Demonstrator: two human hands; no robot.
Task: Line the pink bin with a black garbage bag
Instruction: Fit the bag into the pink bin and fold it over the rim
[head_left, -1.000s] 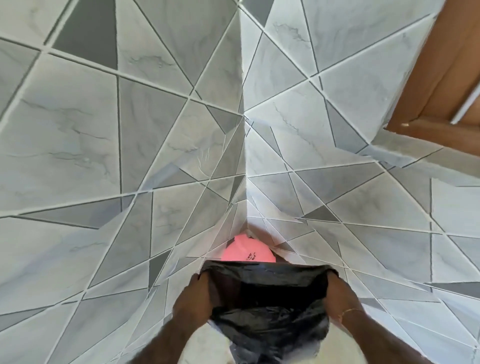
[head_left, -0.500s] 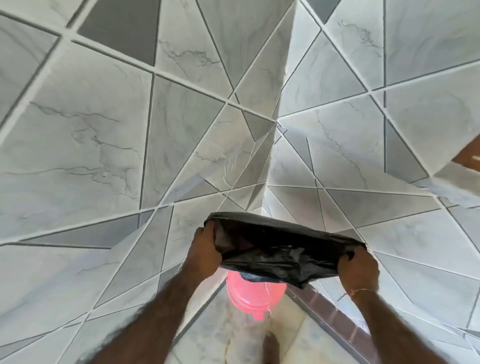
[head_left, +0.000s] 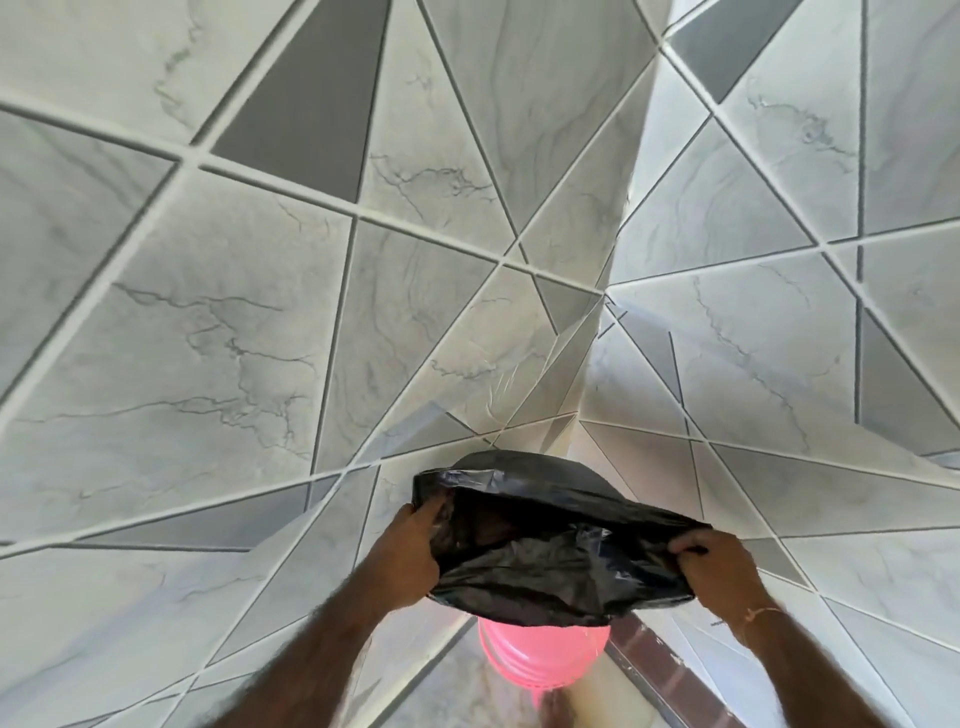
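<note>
Since half a second ago the bag's mouth has been pulled wider and carried over the bin, so that its far rim now sits rounded over the bin's top where before the bag hung crumpled above it. Both hands grip the black garbage bag (head_left: 550, 551) by its open edge: the left hand (head_left: 410, 556) has its fingers (head_left: 423, 514) curled around the left side of the rim, closed on the plastic, and the right hand (head_left: 722, 577) pinches the right side, its fingers (head_left: 685, 545) clamped on a gathered fold. A thin bracelet (head_left: 761, 613) circles the right wrist. Between the hands the bag sags open, wrinkled and glossy, with its dark inside showing. The pink bin (head_left: 543, 654) stands on the floor in the corner where two tiled walls (head_left: 218, 332) meet, directly below the bag; only its lower ribbed body shows, and whether the far rim of the bag actually touches the bin's lip cannot be told. A strip of dark brick-like flooring (head_left: 660, 670) runs just right of the bin.
</note>
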